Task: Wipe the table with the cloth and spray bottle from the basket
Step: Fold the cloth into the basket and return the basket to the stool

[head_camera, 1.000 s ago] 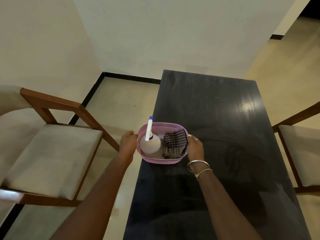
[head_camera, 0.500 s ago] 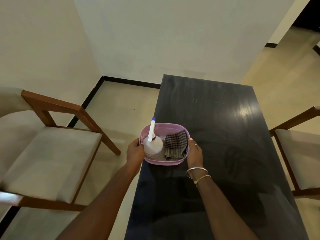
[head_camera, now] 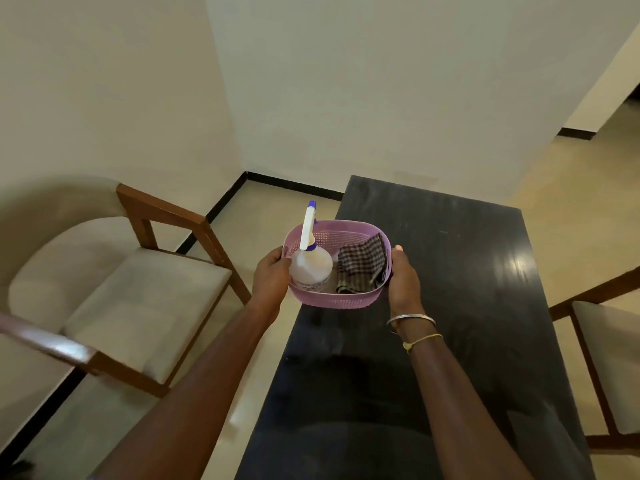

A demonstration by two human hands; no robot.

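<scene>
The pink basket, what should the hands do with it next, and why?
Probably set the basket down on the black table. Both the left hand and right hand grip its sides, so neither is free to take the cloth or spray bottle.

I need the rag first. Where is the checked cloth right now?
In the head view the checked cloth lies in the right half of the pink basket, beside the spray bottle.

Perforated plastic basket (head_camera: 332, 301); woven checked cloth (head_camera: 362, 263); glossy dark table (head_camera: 450, 271); wooden chair (head_camera: 162, 213)
</scene>
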